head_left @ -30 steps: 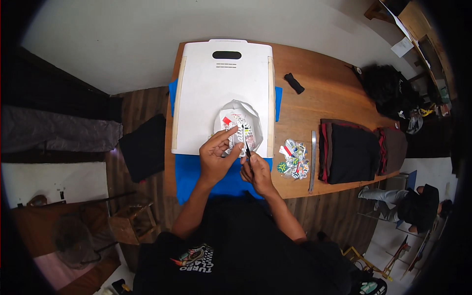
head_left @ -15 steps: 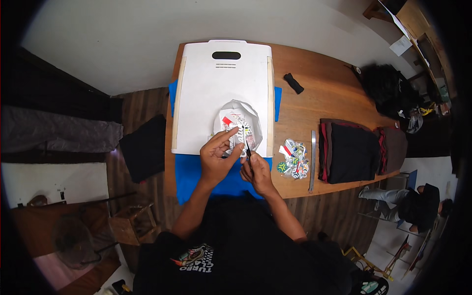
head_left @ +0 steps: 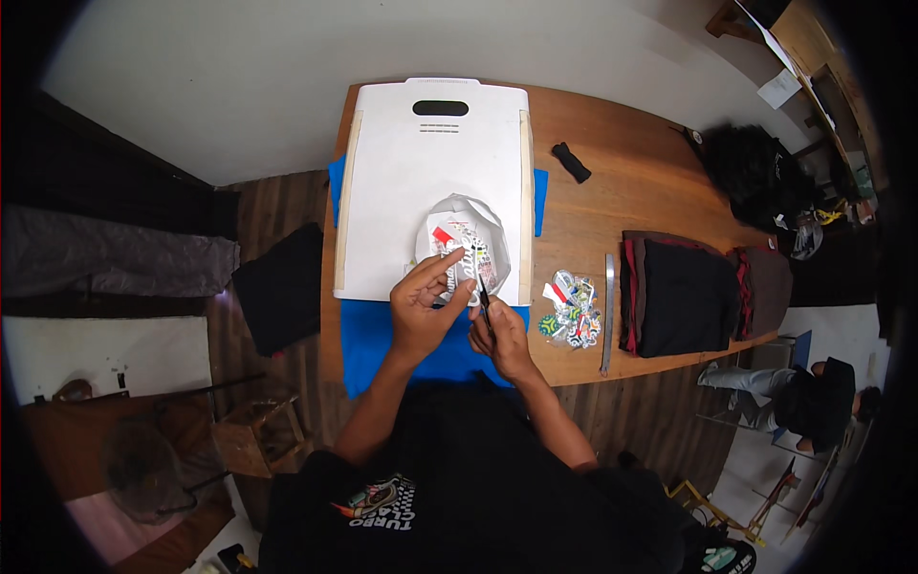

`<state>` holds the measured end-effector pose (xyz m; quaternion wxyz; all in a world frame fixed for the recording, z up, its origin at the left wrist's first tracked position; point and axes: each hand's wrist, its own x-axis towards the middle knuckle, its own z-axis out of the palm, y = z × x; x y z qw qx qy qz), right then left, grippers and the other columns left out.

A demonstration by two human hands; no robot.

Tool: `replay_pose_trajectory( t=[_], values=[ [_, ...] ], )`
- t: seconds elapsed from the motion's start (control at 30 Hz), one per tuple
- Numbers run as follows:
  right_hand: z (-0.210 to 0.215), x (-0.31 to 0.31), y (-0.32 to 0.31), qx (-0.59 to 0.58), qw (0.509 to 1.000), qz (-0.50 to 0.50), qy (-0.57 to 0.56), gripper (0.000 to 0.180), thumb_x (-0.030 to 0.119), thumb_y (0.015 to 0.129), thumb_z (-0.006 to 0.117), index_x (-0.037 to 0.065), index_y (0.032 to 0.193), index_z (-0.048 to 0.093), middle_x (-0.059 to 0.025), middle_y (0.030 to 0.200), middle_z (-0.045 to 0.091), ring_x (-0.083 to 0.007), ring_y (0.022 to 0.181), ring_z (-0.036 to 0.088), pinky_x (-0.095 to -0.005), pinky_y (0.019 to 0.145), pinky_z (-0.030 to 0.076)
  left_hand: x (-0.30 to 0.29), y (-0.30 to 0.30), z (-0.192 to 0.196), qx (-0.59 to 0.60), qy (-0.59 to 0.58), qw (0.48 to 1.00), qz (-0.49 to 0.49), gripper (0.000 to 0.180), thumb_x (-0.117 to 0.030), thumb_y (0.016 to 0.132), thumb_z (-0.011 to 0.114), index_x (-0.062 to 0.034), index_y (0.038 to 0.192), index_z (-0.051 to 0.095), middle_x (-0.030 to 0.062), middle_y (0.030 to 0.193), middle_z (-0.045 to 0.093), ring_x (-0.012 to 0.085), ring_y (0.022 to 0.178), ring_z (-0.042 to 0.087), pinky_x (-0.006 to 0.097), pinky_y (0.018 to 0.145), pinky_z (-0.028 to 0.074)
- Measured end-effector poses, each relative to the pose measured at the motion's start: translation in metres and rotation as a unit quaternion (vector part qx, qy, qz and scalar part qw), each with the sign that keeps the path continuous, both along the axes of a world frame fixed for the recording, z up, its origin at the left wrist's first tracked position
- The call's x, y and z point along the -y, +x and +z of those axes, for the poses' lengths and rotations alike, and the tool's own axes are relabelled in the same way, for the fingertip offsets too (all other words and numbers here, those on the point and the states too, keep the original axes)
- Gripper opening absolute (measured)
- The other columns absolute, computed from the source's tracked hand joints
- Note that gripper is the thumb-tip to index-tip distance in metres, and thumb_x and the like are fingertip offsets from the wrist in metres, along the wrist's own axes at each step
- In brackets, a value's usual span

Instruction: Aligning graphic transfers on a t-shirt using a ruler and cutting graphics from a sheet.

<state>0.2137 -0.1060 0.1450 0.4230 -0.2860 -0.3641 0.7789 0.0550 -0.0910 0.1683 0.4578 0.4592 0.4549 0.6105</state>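
Observation:
My left hand (head_left: 421, 304) pinches a cut-out with white lettering (head_left: 463, 272) over a white bowl-like container (head_left: 499, 251). In my right hand (head_left: 505, 337) is a slim, black-handled tool (head_left: 487, 308); its thin, pale tip lies along the right edge of the cut-out. The tool is too small to tell whether it is scissors or a knife. Red and white scraps (head_left: 443, 234) lie inside the container. It rests on the near part of a large white board (head_left: 392, 182) with a dark slot at its far end.
Blue cloth (head_left: 363, 344) lies under the board on the wooden table (head_left: 612, 134). To the right are a pile of colourful cut-outs (head_left: 576, 311), a metal ruler (head_left: 608, 316), folded dark cloths (head_left: 684, 297) and a black bundle (head_left: 571, 163). Another person (head_left: 813, 397) sits at far right.
Almost nothing differs. My right hand and its tool have shifted very slightly along the cut-out's edge; my left hand keeps its place.

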Motion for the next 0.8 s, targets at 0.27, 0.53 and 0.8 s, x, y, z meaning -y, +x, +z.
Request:
replay_pose_trajectory(
  t=[0.27, 0.53, 0.8],
  values=[
    [0.0, 0.001, -0.003, -0.016, 1.0, -0.011, -0.016, 0.04, 0.036, 0.114, 0.036, 0.002, 0.106, 0.055, 0.0036, 0.057, 0.032, -0.0065, 0.045, 0.025, -0.0247, 0.045, 0.024, 0.003, 0.001, 0.0, 0.002, -0.015, 1.0, 0.002, 0.049, 0.015, 0.089, 0.069, 0.0105, 0.136, 0.058, 0.0129, 0.113, 0.065, 0.0147, 0.103, 0.068, 0.025, 0.088, 0.056],
    [0.0, 0.001, -0.005, -0.006, 1.0, -0.017, -0.004, 0.041, 0.037, 0.114, 0.036, 0.001, 0.105, 0.055, 0.0035, 0.057, 0.032, -0.0067, 0.045, 0.025, -0.0249, 0.045, 0.024, 0.004, 0.002, 0.006, -0.001, -0.021, 1.0, 0.012, 0.048, 0.015, 0.088, 0.069, 0.0099, 0.135, 0.059, 0.0127, 0.112, 0.066, 0.0138, 0.101, 0.067, 0.024, 0.087, 0.056],
    [0.002, -0.001, -0.005, 0.005, 1.0, -0.023, -0.003, 0.041, 0.037, 0.114, 0.036, 0.001, 0.105, 0.055, 0.0037, 0.057, 0.032, -0.0063, 0.045, 0.025, -0.0247, 0.045, 0.024, 0.004, 0.003, 0.013, -0.005, -0.001, 1.0, 0.006, 0.047, 0.014, 0.089, 0.069, 0.0107, 0.134, 0.06, 0.0137, 0.114, 0.066, 0.015, 0.103, 0.067, 0.025, 0.09, 0.056]
  ],
)
